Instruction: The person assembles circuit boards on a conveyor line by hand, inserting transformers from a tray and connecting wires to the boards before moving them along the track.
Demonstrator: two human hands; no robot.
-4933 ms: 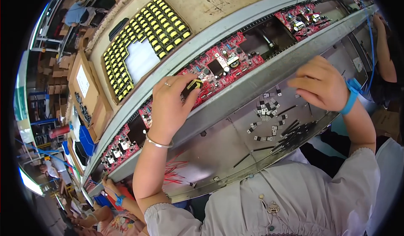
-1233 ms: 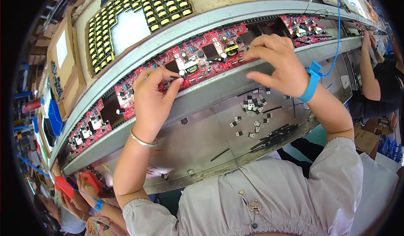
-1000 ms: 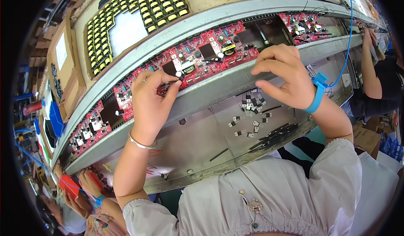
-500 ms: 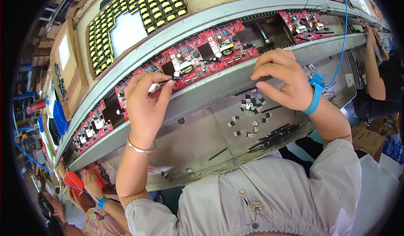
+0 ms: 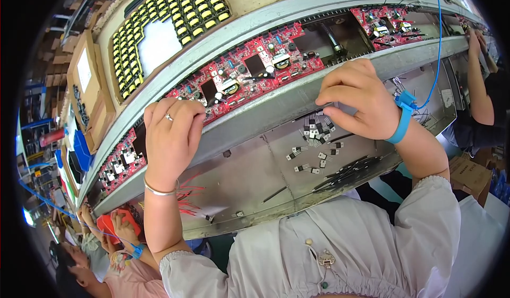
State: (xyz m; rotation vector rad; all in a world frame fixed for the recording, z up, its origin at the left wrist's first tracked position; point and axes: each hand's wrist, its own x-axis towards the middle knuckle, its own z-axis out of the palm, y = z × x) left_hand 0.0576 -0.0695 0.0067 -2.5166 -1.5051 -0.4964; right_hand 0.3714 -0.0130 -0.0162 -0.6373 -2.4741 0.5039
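Note:
My left hand [image 5: 174, 138] is closed over the near edge of the red circuit boards [image 5: 245, 89], its fingers bent down and pressed together. Whatever its fingertips hold, if anything, is hidden behind the hand. My right hand [image 5: 362, 102] hovers by the metal rail [image 5: 276, 102], thumb and forefinger nearly together. A small dark piece [image 5: 330, 105] shows at those fingertips, too small to name. Below that hand lies a loose pile of three-legged transistors [image 5: 316, 132] in the metal trough [image 5: 249, 165]. The boards carry white, black and yellow-wound parts.
Black sleeves [image 5: 348, 174] and red wires [image 5: 190, 198] lie in the trough. Beyond the rail stands a tray of yellow-and-black coils [image 5: 196, 16], beside an open cardboard box [image 5: 91, 93]. A blue cord [image 5: 439, 48] runs from my right wrist strap [image 5: 402, 121]. Co-workers sit at both sides.
My left hand has drawn left, off the white-and-black part on the board, and its fingers have closed. My right thumb and forefinger have come together, with a dark piece now showing there.

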